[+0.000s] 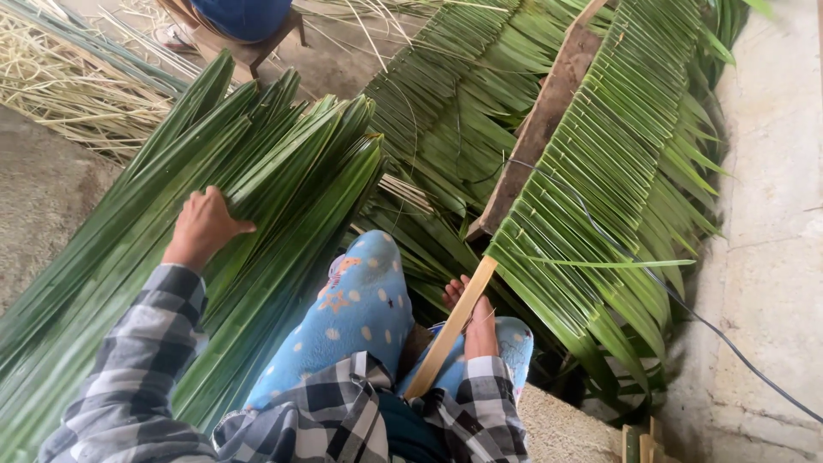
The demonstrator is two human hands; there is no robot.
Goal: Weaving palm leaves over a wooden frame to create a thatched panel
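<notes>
Bare concrete floor point(51, 197) runs along the left, and a rough pale wall point(771, 171) closes the right side, so the work sits in the narrow strip between them. On the left lies a thick pile of long green palm leaflets point(257, 197), laid parallel with their tips pointing to the far left, which keeps them within easy reach of the seated person. The left hand point(201, 227), in a checked sleeve point(137, 360), rests flat on top of this pile with fingers curled over a few blades, as if picking some out; whether it has any pinched I cannot tell.

To the right, a partly made thatch panel point(600, 171) slopes away toward the far right, its folded leaflets lined up side by side over a light wooden batten point(450, 330). The right hand point(478, 330) lies near the near end of this batten, touching or gripping it; the stick hides the fingers, so the grip is unclear. Held so, the batten appears steadied against the person's knee, clad in blue patterned trousers point(360, 317).

A dark wooden plank point(540, 120) lies under the panel on older finished thatch point(446, 94). A thin black cord point(729, 351) trails across the panel and down the wall side. Far left, dry pale leaf ribs point(69, 86) are heaped, and another person sits on a small wooden stool point(257, 47) at the far edge.
</notes>
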